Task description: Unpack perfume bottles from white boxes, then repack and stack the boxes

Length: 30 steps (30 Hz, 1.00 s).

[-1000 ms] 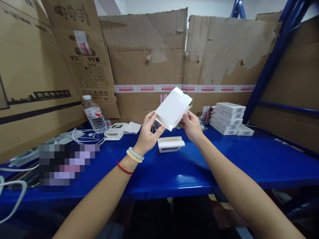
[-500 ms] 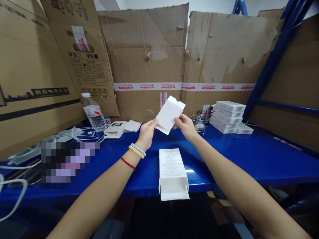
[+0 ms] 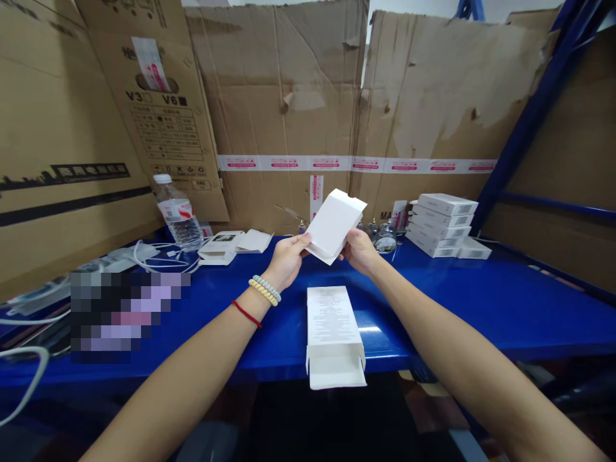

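Note:
A small white cardboard piece, folded like a box insert [image 3: 334, 224], is held up tilted above the table between both hands. My left hand [image 3: 287, 258] pinches its lower left edge between thumb and fingers. On the lower right edge, my right hand [image 3: 360, 251] is closed, its fingers partly hidden behind the card. Below them a white printed carton [image 3: 332, 316] lies flat, its open end and flap facing me and jutting over the table's front edge. Neither hand touches that carton.
The blue table [image 3: 447, 308] is backed by tall cardboard sheets [image 3: 289, 96]. At the right stands a stack of white boxes [image 3: 440, 224]. Glass ornaments [image 3: 385, 239] sit behind my right hand. To the left are a water bottle [image 3: 178, 215], opened white boxes [image 3: 222, 245] and white cables [image 3: 144, 256].
The folded white card has shifted slightly right and tilted further. My right thumb has moved down from its face to its edge. The carton on the table stays put.

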Each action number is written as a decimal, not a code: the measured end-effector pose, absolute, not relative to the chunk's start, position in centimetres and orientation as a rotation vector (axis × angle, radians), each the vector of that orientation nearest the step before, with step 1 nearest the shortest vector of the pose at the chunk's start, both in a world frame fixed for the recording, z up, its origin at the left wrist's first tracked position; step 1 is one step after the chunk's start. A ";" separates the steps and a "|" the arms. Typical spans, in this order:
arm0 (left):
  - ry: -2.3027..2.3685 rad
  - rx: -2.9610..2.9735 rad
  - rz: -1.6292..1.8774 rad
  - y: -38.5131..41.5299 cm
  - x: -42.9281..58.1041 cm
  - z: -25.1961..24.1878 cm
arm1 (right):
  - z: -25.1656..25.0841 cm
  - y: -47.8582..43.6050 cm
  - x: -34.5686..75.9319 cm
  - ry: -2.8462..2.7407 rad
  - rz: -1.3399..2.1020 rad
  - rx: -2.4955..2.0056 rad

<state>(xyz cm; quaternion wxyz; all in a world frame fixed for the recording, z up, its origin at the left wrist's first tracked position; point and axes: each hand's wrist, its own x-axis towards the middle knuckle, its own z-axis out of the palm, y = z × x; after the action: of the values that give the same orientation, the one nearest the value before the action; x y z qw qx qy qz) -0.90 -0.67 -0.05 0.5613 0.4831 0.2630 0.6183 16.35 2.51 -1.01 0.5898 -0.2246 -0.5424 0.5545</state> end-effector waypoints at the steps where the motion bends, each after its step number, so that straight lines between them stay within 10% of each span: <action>1: 0.613 1.138 1.444 -0.7 -0.9 -0.1 | -1.0 2.5 16.3 -1.264 1.292 -0.515; 30: 0.702 1.058 1.516 -1.1 -1.1 0.3 | 0.7 1.5 16.4 -1.173 1.228 -0.646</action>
<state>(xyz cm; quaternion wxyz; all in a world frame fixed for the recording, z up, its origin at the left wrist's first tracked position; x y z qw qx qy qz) -1.08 -1.08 0.30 0.5498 0.4467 0.2967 0.6405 16.36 1.47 0.69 0.6149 -0.2804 -0.5092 0.5330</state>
